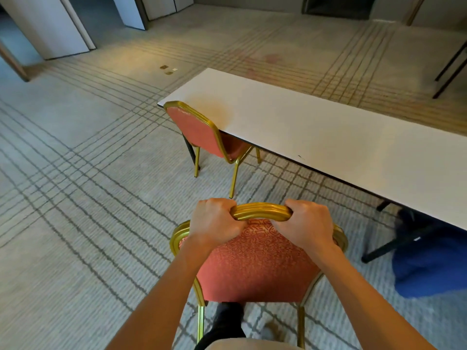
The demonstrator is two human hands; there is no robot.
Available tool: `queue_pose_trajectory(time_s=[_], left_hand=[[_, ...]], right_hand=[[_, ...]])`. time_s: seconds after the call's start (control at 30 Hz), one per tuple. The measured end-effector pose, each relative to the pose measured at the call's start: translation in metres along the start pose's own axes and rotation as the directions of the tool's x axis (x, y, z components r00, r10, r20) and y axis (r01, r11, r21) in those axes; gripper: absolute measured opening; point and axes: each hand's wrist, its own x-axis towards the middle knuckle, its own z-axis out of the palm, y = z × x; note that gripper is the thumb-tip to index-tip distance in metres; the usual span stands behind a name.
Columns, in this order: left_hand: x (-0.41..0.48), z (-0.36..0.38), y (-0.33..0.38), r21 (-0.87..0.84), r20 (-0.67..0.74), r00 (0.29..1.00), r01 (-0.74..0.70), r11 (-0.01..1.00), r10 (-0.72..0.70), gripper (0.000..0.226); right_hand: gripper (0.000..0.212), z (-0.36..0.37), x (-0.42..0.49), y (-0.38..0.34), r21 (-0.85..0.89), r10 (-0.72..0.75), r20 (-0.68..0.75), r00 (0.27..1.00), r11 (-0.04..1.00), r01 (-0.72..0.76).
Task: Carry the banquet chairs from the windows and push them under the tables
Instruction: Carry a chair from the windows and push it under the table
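Observation:
A banquet chair with a gold frame and red patterned backrest is right in front of me, seen from behind. My left hand grips the top rail of its back on the left. My right hand grips the same rail on the right. A long white table runs from the centre to the right edge. A second red and gold chair stands at the table's near left corner, its seat tucked under the top.
Patterned grey carpet stretches to the left and beyond the table. A blue bag lies by the table's black leg at the right. White folding wall panels stand at the far left. Another table's dark legs show far right.

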Motion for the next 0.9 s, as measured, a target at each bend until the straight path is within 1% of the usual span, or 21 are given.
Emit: queue_pose_trajectory(time_s=[0.1,0.2,0.23,0.27,0.33,0.4,0.5,0.67,0.77,0.9], left_hand=[[0.053,0.012,-0.026,-0.021,0.031,1.0,0.002,1.0,-0.002,0.041],[0.105,0.021,-0.054,-0.059,0.046,0.999,-0.01,0.998,0.012,0.039],[0.13,0.024,-0.066,-0.061,0.058,0.998,-0.021,0.998,0.025,0.039],[0.136,0.024,-0.07,-0.051,0.082,0.996,-0.019,0.999,0.024,0.038],[0.169,0.027,-0.086,-0.072,0.103,0.994,-0.038,0.997,0.046,0.039],[0.199,0.029,-0.097,-0.086,0.119,0.99,-0.06,0.994,0.07,0.042],[0.243,0.032,-0.105,-0.115,0.134,0.982,-0.116,0.987,0.131,0.043],[0.314,0.044,-0.108,-0.123,0.199,0.953,-0.207,0.971,0.228,0.048],[0.353,0.059,-0.109,-0.133,0.224,0.945,-0.214,0.968,0.239,0.047],[0.41,0.085,-0.103,-0.136,0.261,0.936,-0.206,0.969,0.235,0.036]], right_hand=[[0.036,0.025,0.047,0.004,-0.045,0.024,-0.01,1.0,0.999,-0.025],[0.036,0.05,0.094,0.005,-0.072,0.071,0.015,0.997,0.995,-0.07],[0.035,0.059,0.116,0.005,-0.084,0.097,0.039,0.995,0.992,-0.093],[0.036,0.062,0.122,0.004,-0.081,0.113,0.083,0.99,0.991,-0.106],[0.042,0.074,0.148,0.003,-0.098,0.156,0.11,0.982,0.984,-0.145],[0.047,0.082,0.172,0.003,-0.14,0.174,0.068,0.982,0.977,-0.164],[0.031,0.086,0.203,0.007,-0.164,0.217,0.08,0.973,0.966,-0.202],[0.035,0.098,0.252,0.027,-0.186,0.318,0.104,0.942,0.937,-0.296],[0.038,0.112,0.279,0.048,-0.192,0.345,0.119,0.931,0.928,-0.32],[0.039,0.132,0.32,0.083,-0.193,0.381,0.103,0.919,0.914,-0.357]])
